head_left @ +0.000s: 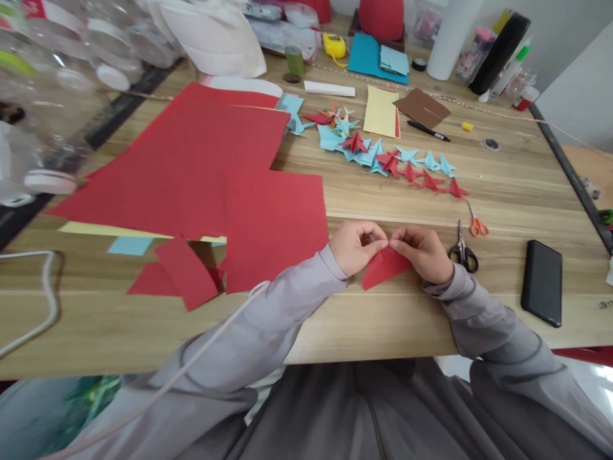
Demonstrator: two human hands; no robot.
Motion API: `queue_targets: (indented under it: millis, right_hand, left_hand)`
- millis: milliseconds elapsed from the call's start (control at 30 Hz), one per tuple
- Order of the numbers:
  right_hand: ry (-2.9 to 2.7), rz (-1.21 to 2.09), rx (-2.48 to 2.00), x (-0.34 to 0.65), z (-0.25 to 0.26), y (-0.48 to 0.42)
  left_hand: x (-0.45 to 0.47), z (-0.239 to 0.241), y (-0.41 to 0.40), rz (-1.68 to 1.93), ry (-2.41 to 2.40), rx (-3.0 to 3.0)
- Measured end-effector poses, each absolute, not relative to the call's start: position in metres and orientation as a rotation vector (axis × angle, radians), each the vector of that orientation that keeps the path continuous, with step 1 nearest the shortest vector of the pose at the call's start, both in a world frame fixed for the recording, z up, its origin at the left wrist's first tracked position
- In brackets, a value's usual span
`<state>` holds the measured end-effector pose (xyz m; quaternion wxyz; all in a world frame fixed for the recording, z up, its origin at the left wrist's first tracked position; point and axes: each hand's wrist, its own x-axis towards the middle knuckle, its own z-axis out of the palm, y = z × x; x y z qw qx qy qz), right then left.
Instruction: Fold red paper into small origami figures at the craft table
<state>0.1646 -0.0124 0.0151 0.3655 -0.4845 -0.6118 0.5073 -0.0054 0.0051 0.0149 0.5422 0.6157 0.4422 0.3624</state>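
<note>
Between my two hands is a small folded piece of red paper (383, 269), held just above the table near its front edge. My left hand (357, 246) pinches its upper edge between thumb and forefinger. From the other side, my right hand (424, 251) pinches the same edge, with the thumb tips almost touching. Large red paper sheets (275, 230) lie close to the left forearm. Black-handled scissors (462, 253) rest just right of my right hand, and orange-handled scissors (476, 220) lie a little beyond them. Rows of folded red and blue paper shapes (390, 163) lie farther back.
A black phone (542, 283) lies at the right. Red paper scraps (186, 275) are at the left front. Yellow paper (382, 112), brown paper (422, 107), a black pen (428, 131) and a yellow tape measure (334, 46) sit toward the back. Clear plastic bottles (52, 134) crowd the left.
</note>
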Motion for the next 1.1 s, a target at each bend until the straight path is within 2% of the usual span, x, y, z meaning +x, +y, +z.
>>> queue_targets:
  millis: [400,600,1100]
  right_hand:
    - [-1.444,1.295,-1.293,0.1629,0.0161,-0.0127]
    - [-1.619,1.307,-1.293,0.1657,0.0149,-0.012]
    - [-1.595,1.302,-1.273,0.1671,0.0134,-0.0123]
  left_hand:
    - [-0.0066,0.017,0.0089,0.925,1.117,1.41]
    - [-0.0083,0.0191,0.0107,0.999,1.101,1.359]
    - [-0.007,0.0118,0.0094,0.92,1.01,1.291]
